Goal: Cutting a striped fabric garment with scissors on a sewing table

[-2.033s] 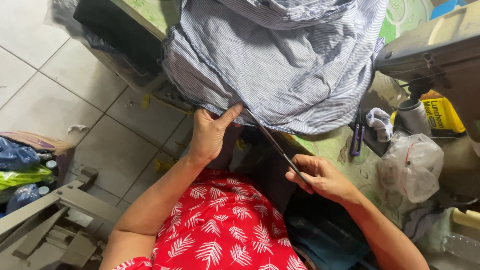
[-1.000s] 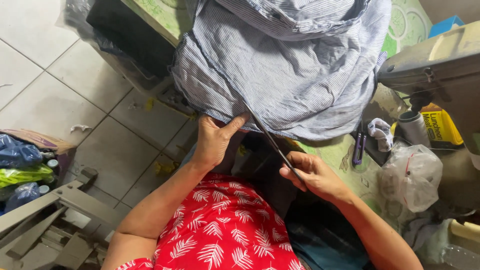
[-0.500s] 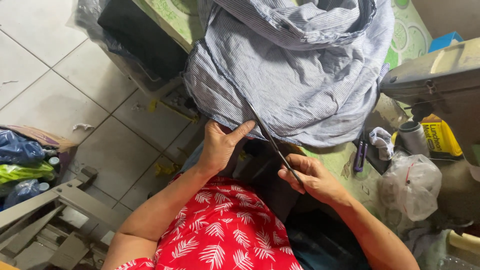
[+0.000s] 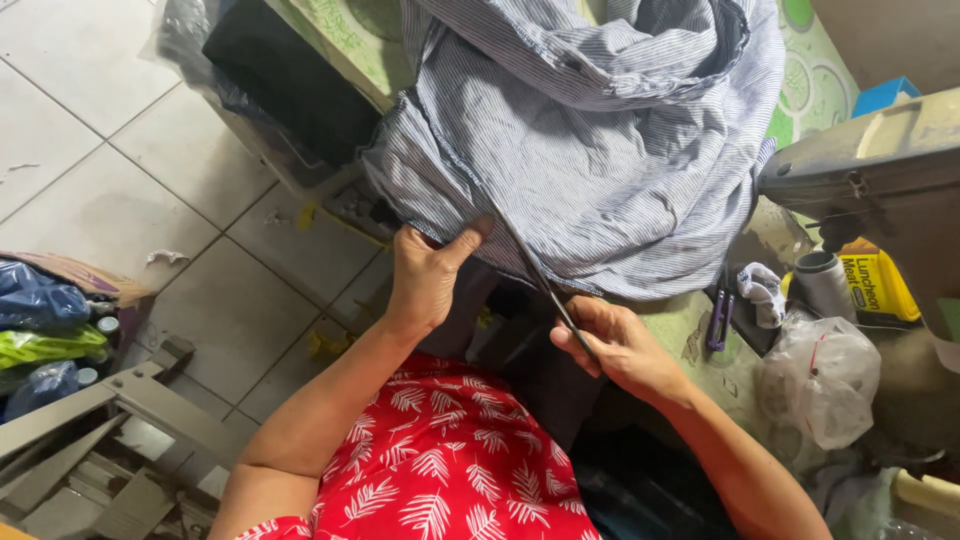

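A heap of blue-and-white striped cloth (image 4: 610,150) lies on a green patterned table top (image 4: 800,80) and hangs over its near edge. My left hand (image 4: 425,275) pinches the lower hem of the cloth, thumb up against it. My right hand (image 4: 615,345) grips a long dark scissors (image 4: 535,270), whose blades slant up and to the left into the hem beside my left thumb. A red sleeve with white leaf print covers my left upper arm.
A grey sewing machine (image 4: 880,170) stands at the right, with a yellow tin (image 4: 875,285), a thread spool (image 4: 825,280) and a clear plastic bag (image 4: 825,385) below it. Coloured bags (image 4: 40,320) and grey metal frames (image 4: 110,420) lie on the tiled floor at the left.
The view has shifted, so the cloth and table sit higher and farther right in the frame. Both hands keep their hold on the hem and the scissors, the blades angled a little steeper.
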